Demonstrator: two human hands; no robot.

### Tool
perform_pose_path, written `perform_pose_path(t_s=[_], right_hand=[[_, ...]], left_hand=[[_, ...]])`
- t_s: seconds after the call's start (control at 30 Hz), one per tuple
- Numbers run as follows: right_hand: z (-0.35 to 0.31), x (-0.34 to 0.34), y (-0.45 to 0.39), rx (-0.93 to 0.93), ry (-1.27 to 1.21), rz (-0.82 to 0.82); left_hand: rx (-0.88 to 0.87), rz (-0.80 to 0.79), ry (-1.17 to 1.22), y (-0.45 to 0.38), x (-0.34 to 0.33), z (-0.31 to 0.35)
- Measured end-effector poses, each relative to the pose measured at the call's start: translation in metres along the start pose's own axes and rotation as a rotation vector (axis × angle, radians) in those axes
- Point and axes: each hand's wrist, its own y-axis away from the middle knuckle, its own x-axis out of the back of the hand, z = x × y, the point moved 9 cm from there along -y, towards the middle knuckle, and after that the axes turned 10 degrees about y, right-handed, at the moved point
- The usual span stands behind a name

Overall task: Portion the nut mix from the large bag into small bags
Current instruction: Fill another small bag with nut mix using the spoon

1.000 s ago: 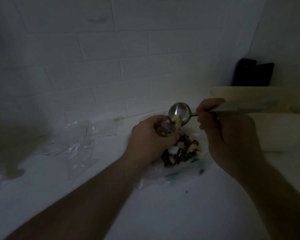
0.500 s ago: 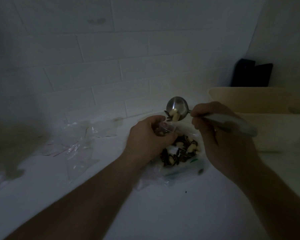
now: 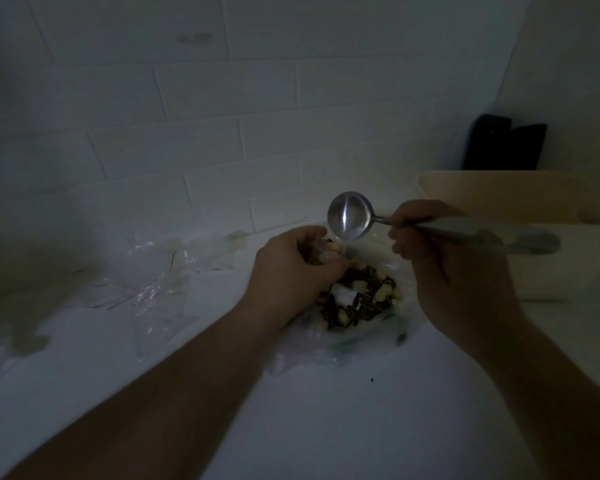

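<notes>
Your left hand pinches the small bag; your right hand grips the spoon. Its bowl, tipped over the bag's mouth, has just emptied, so one more scoop is portioned.

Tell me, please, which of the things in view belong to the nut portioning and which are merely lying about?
In use:
- small bag, held open by the left hand
- metal scoop, tipped over it by the right hand
- large bag with nut mix
- spare empty bags, left on the counter

Lying about:
- cream tub
- black object by the wall
</notes>
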Motion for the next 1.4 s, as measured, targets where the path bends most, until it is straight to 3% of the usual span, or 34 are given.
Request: perform_pose_path(t_s=[0.1,0.27,0.43,0.67,0.77,0.9,0.97,1.03,1.2,1.4], right_hand=[[0.017,0.002,-0.002,-0.099,-0.045,-0.037],[0.019,-0.019,0.006,-0.092,-0.234,-0.285],[0.019,-0.044,0.021,0.152,-0.059,-0.53],[0.03,-0.06,0.043,0.108,0.083,-0.872],[0.041,-0.059,0.04,0.022,0.176,-0.795],[0.016,-0.043,0.01,-0.151,0.127,-0.472],[0.007,-0.055,0.011,-0.348,-0.016,-0.533],[-0.004,-0.07,0.019,-0.412,-0.147,-0.609],[0.018,-0.074,0.032,-0.679,-0.451,-0.488],[0.03,-0.084,0.044,-0.846,-0.645,-0.477]], left_hand=[[0.016,0.027,0.098,-0.003,0.01,-0.001],[-0.013,0.064,0.306,-0.012,0.029,0.003],[-0.026,-0.025,0.419,-0.012,0.022,0.004],[-0.013,-0.016,0.485,-0.013,0.024,0.008],[-0.036,-0.07,0.449,-0.009,0.017,0.012],[-0.059,-0.104,0.342,0.001,0.007,0.019],[-0.034,-0.156,0.356,0.005,-0.003,0.021],[0.001,-0.194,0.405,0.009,-0.01,0.022],[0.087,-0.206,0.4,0.007,-0.007,0.016],[0.094,-0.446,0.439,0.012,-0.018,0.012]])
